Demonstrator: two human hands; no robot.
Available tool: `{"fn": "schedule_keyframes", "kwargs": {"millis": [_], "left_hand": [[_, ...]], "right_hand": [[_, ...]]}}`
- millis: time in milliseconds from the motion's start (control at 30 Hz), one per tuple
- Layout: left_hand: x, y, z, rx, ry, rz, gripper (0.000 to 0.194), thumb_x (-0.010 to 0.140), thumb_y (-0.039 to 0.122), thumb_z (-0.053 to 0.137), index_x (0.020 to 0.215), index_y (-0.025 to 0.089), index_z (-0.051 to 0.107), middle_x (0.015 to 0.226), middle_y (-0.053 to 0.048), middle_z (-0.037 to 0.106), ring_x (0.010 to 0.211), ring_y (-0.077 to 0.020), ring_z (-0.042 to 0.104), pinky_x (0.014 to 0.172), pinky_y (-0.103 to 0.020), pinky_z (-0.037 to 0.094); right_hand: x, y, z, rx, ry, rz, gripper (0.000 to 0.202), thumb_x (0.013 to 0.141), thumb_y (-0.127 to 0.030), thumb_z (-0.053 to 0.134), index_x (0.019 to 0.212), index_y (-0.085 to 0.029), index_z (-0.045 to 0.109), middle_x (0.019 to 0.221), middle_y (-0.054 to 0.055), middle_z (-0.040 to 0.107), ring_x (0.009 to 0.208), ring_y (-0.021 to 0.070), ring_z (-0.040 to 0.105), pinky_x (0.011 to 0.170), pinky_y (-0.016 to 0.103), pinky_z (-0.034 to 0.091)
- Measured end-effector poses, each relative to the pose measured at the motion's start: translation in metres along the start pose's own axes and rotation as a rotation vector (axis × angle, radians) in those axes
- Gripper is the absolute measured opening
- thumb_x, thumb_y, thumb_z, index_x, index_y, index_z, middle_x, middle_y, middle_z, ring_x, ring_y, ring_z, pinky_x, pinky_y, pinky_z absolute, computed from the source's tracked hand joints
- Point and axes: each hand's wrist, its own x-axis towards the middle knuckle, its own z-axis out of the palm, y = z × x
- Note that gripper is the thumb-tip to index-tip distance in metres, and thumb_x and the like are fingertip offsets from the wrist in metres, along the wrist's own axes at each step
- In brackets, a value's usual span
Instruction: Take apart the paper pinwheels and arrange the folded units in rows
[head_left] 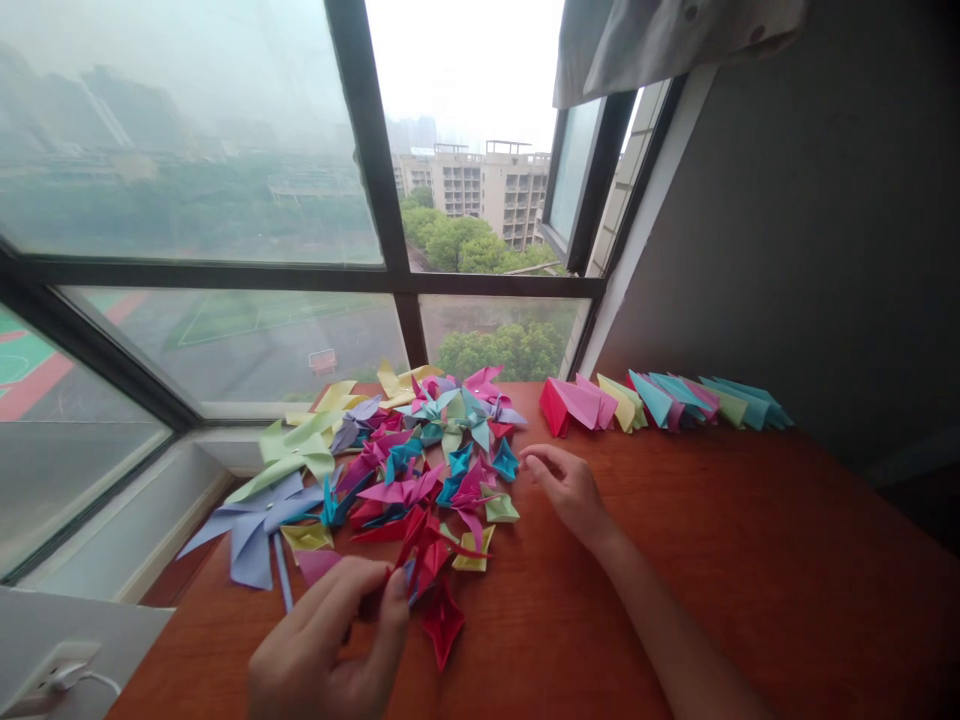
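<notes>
My left hand (337, 640) is at the lower middle, thumb and fingers pinched on a red folded paper piece (427, 550) at the front of a colourful origami pile. Just right of the pile, my right hand (566, 490) hovers or rests with curved fingers beside a small blue paper piece (505, 460); whether its fingertips hold anything is too small to tell. A red paper boat (444, 625) lies right of my left hand, and a yellow one (474, 550) sits behind it. Purple-blue (266, 515) and pale green pinwheels (296, 450) lie at the left.
Folded paper planes (660, 402) stand in a row along the back right of the brown table (675, 530). Windows with dark frames (300, 275) rise behind. A grey cloth (660, 45) hangs at the top. A socket with a white plug (67, 678) is at the lower left.
</notes>
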Motion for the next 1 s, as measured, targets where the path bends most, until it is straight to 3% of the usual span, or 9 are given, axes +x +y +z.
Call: {"fn": "schedule_keyframes", "kwargs": {"millis": [200, 267, 367, 500, 667, 767, 900, 1000], "left_hand": [[0.053, 0.024, 0.047, 0.064, -0.126, 0.065, 0.022, 0.091, 0.031, 0.054, 0.073, 0.021, 0.060, 0.069, 0.001, 0.066, 0.063, -0.0141, 0.060, 0.060, -0.025, 0.039], [0.062, 0.029, 0.063, 0.072, -0.221, 0.063, 0.023, 0.092, 0.031, 0.053, 0.072, 0.021, 0.058, 0.069, 0.001, 0.064, 0.064, -0.0149, 0.059, 0.059, -0.026, 0.037], [0.069, 0.035, 0.078, 0.021, -0.313, 0.067, 0.024, 0.092, 0.031, 0.053, 0.071, 0.021, 0.057, 0.068, 0.001, 0.062, 0.064, -0.0156, 0.058, 0.060, -0.026, 0.037], [0.071, 0.032, 0.083, -0.152, -0.350, 0.085, 0.020, 0.094, 0.032, 0.053, 0.079, 0.021, 0.062, 0.078, -0.001, 0.065, 0.074, -0.0171, 0.061, 0.067, -0.027, 0.043], [0.070, 0.015, 0.082, -0.186, -0.095, 0.020, 0.020, 0.091, 0.033, 0.059, 0.105, 0.020, 0.064, 0.108, -0.009, 0.064, 0.101, -0.0251, 0.060, 0.088, -0.035, 0.046], [0.068, 0.009, 0.084, -0.248, -0.199, -0.044, 0.021, 0.089, 0.033, 0.060, 0.104, 0.020, 0.065, 0.104, -0.008, 0.067, 0.096, -0.0250, 0.063, 0.083, -0.034, 0.048], [0.065, 0.010, 0.087, -0.454, -0.415, -0.163, 0.020, 0.091, 0.035, 0.057, 0.086, 0.019, 0.068, 0.079, -0.003, 0.070, 0.071, -0.0189, 0.063, 0.066, -0.027, 0.046], [0.064, 0.014, 0.087, -0.645, -0.463, -0.301, 0.022, 0.089, 0.038, 0.062, 0.085, 0.018, 0.069, 0.074, -0.001, 0.068, 0.066, -0.0165, 0.060, 0.061, -0.024, 0.045]], "right_hand": [[-0.014, -0.023, 0.003, 0.361, -0.147, -0.053, 0.057, 0.095, -0.063, 0.037, 0.102, -0.018, 0.071, 0.088, 0.007, 0.071, 0.071, 0.0173, 0.062, 0.063, 0.027, 0.051], [-0.015, -0.025, 0.005, 0.369, -0.131, -0.041, 0.050, 0.092, -0.061, 0.047, 0.105, -0.019, 0.070, 0.090, 0.007, 0.071, 0.075, 0.0183, 0.064, 0.066, 0.028, 0.052], [-0.013, -0.025, 0.008, 0.282, 0.001, 0.013, 0.034, 0.087, -0.050, 0.061, 0.099, -0.019, 0.071, 0.094, 0.006, 0.071, 0.083, 0.0200, 0.066, 0.072, 0.029, 0.054], [-0.006, -0.021, 0.010, 0.261, 0.148, 0.111, 0.027, 0.084, -0.043, 0.065, 0.091, -0.019, 0.072, 0.085, 0.005, 0.072, 0.073, 0.0177, 0.066, 0.068, 0.028, 0.054], [-0.003, -0.020, 0.007, 0.374, 0.117, 0.196, 0.026, 0.078, -0.041, 0.070, 0.089, -0.018, 0.071, 0.076, 0.002, 0.070, 0.061, 0.0133, 0.061, 0.060, 0.025, 0.051], [-0.004, -0.020, 0.007, 0.434, 0.057, 0.224, 0.024, 0.077, -0.039, 0.072, 0.089, -0.018, 0.072, 0.077, 0.001, 0.070, 0.061, 0.0123, 0.060, 0.059, 0.024, 0.050], [-0.006, -0.016, 0.008, 0.519, -0.012, 0.247, 0.022, 0.077, -0.037, 0.075, 0.090, -0.019, 0.073, 0.078, 0.000, 0.070, 0.060, 0.0105, 0.057, 0.056, 0.023, 0.046], [-0.005, -0.013, 0.008, 0.644, -0.048, 0.268, 0.022, 0.075, -0.034, 0.078, 0.090, -0.020, 0.073, 0.077, 0.000, 0.070, 0.058, 0.0091, 0.056, 0.055, 0.021, 0.044]]}}
